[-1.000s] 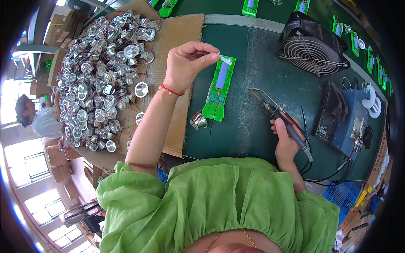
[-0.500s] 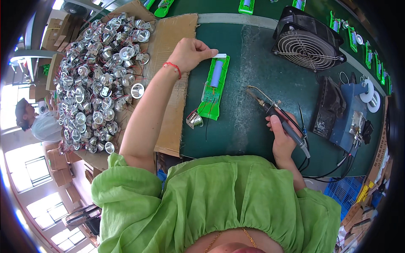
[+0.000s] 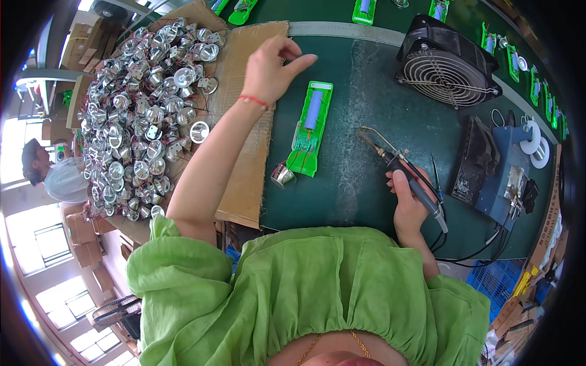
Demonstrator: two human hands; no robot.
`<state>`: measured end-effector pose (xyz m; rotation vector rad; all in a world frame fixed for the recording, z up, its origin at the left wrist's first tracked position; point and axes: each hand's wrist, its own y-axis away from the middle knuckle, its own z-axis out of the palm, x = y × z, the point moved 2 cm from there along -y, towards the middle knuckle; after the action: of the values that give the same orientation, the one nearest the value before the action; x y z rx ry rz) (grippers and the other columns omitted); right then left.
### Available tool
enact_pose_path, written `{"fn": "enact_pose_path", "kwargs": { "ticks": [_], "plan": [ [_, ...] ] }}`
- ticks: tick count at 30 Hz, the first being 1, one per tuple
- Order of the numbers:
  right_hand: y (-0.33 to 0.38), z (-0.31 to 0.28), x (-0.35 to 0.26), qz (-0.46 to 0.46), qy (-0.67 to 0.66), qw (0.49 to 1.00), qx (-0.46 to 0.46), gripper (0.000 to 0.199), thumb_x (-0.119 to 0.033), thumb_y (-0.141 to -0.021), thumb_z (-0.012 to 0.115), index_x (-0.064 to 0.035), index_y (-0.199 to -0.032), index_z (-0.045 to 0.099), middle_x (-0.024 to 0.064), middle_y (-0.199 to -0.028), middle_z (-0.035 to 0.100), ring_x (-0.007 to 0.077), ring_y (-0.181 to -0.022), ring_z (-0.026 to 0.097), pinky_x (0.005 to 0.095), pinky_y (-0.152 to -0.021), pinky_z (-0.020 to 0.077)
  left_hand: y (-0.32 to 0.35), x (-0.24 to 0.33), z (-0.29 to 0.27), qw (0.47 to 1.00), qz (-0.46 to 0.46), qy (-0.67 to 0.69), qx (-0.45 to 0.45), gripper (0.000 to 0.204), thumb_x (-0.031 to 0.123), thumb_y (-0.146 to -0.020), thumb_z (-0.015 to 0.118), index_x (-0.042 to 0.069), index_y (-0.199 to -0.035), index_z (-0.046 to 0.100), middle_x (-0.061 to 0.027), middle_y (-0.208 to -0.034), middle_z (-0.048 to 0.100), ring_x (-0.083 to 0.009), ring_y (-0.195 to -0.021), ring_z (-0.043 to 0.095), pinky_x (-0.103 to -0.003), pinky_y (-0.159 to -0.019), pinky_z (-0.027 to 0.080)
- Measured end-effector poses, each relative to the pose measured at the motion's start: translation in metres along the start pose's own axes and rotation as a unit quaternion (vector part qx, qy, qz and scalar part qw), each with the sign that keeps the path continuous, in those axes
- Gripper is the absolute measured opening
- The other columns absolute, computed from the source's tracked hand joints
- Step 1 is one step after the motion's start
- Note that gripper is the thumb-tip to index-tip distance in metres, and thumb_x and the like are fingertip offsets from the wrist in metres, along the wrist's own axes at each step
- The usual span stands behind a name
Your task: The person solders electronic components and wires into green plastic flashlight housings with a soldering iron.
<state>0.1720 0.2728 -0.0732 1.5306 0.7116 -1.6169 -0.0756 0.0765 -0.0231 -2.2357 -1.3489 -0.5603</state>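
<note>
Soldering iron [image 3: 403, 168] sits clamped in the right hand [image 3: 408, 204], tip off the green tray [image 3: 310, 129] on the counter [image 3: 366, 79]; no joint looks begun. Left hand [image 3: 271, 67], grip loosely spread and empty, hovers above the tray's top end.

Factory assembly workshop, green workbench [image 3: 360, 177], heap of metal reflector cups [image 3: 140, 110], soldering iron [image 3: 403, 171], extraction fan [image 3: 445, 64]

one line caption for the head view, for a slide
Right hand holds soldering iron; left hand hovers above green holder.
</note>
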Motion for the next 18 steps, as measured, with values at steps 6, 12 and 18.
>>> {"fn": "enact_pose_path", "kwargs": {
  "ticks": [6, 12, 18],
  "plan": [
    [0.0, 0.001, -0.001, 0.001, 0.005, 1.0, -0.022, 0.026, -0.004, -0.083, 0.067, 0.006, -0.105, 0.059, 0.0138, -0.084, 0.067, 0.0129, -0.071, 0.062, 0.0233, -0.064, 0.0499, 0.059, 0.019, -0.02, 0.897, 0.361, -0.227, -0.118, 0.041, 0.002, -0.07, 0.066, 0.018, -0.108, 0.063, -0.0066, -0.114, 0.058, -0.0256, -0.107, 0.056, -0.036, -0.087, 0.046],
    [0.0, -0.004, -0.005, -0.018, -0.003, 1.0, 0.003, 0.025, -0.007, -0.086, 0.064, 0.0055, -0.106, 0.059, 0.0137, -0.084, 0.067, 0.0123, -0.069, 0.061, 0.0224, -0.062, 0.0484, 0.067, 0.037, -0.015, 0.866, 0.412, -0.247, -0.137, 0.046, 0.009, -0.066, 0.069, 0.02, -0.11, 0.062, -0.0053, -0.116, 0.057, -0.0236, -0.119, 0.048, -0.039, -0.095, 0.04],
    [-0.001, -0.025, -0.031, -0.106, 0.028, 0.993, 0.053, 0.026, -0.008, -0.086, 0.061, 0.0063, -0.107, 0.058, 0.0152, -0.083, 0.067, 0.0127, -0.067, 0.061, 0.022, -0.06, 0.0478, 0.109, 0.043, -0.034, 0.918, 0.16, -0.295, -0.213, 0.051, 0.028, -0.06, 0.081, 0.013, -0.105, 0.061, -0.0035, -0.093, 0.061, -0.021, -0.091, 0.06, -0.042, -0.095, 0.038]
  ]
}}
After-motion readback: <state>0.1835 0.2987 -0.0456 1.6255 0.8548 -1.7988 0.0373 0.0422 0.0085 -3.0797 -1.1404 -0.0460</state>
